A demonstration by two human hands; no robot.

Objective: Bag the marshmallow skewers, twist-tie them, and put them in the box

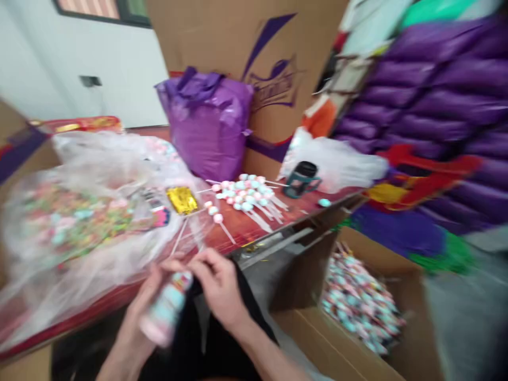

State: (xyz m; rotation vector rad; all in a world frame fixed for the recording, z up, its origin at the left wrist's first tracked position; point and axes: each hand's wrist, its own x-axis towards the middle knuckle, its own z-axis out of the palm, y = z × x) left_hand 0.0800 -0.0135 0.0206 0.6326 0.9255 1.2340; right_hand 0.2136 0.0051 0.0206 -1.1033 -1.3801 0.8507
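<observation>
Close to my body, a marshmallow skewer (169,307) with pink and pale blue pieces hangs tilted, its thin white stick pointing up toward the table. My left hand (148,291) is closed around it near the stick end. The fingers of my right hand (218,283) are pinched together right beside the top of the skewer; what they grip is blurred and too small to name. Just beyond the hands, a short marshmallow skewer (214,212) lies on the red table (222,238). A pile of marshmallow skewers (246,191) lies behind it, some in clear wrappers.
Left on the table is a large clear plastic bag (99,254) of colourful sweets. A gold packet (181,200), purple bag (206,127) and dark mug (304,180) stand farther back. On the floor at right, a cardboard box (305,328) holds many wrapped marshmallow skewers (361,301).
</observation>
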